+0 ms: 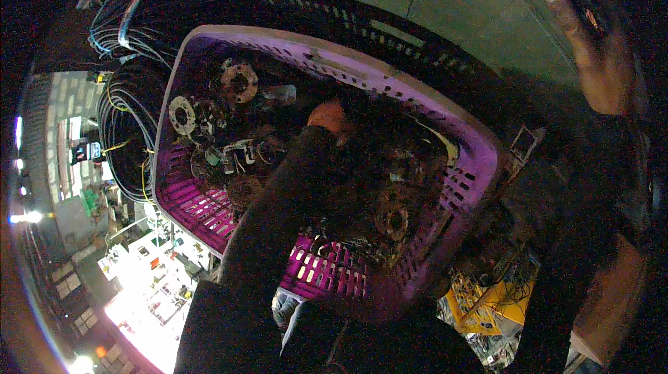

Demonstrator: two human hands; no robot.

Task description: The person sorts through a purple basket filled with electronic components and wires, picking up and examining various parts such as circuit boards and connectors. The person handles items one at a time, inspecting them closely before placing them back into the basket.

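Note:
A purple plastic basket [348, 71] with slotted walls fills the middle, holding dark, dirty metal parts. My left arm reaches across its near rim. My left hand [328, 120] is down among the parts, its fingers lost in shadow, so whether it holds anything does not show. Near it lie a round flange-like part [239, 82] with a central hole, a pale ring-shaped part [182, 116] and a small light bracket-like piece [240, 153]. At the upper right my right hand [605, 71] is raised outside the basket, one finger stretched out beside a dark, glinting thing I cannot make out.
Coils of black cable [125, 130] hang or stack left of the basket. Behind it is another dark slotted crate [396, 33] against a greenish-grey panel [480, 19]. A yellow crate [494, 304] sits lower right. At lower left is a brightly lit, cluttered work surface [149, 283].

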